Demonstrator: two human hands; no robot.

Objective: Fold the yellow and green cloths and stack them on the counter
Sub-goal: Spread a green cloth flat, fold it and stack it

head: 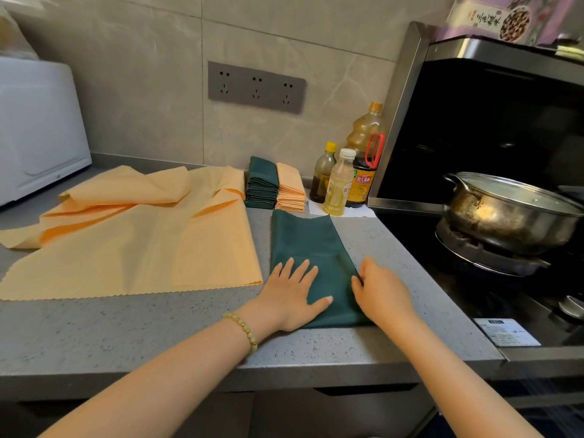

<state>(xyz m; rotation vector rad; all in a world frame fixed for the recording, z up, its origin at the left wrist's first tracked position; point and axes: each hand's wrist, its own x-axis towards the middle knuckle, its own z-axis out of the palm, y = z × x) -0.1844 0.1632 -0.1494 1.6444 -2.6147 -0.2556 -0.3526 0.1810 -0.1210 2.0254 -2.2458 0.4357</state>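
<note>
The left hand [292, 295] lies flat with fingers spread, pinning the green cloth [305, 238] to the table [158, 336] at near right, probably so the strip cannot slide while the right hand [380, 292] pinches its right edge. Unfolded yellow cloths [142, 241] lie left. A green stack [261, 184] and a yellow stack [290, 189] sit far back. The lidded pot [505, 213] hides its contents.

1. Single view: head-worn, wide-angle, looking forward and down onto the counter [126, 336] from its front edge.
2. Faces the tiled wall; socket panel [256, 87] at upper centre.
3. Close range: forearms enter from the bottom edge; left hand [292, 298] and right hand [382, 295] meet the green cloth [303, 241] near mid-frame.
4. Right margin takes in the stove [474, 279]; left margin, a white appliance [38, 128]. Straight edges bow.
</note>
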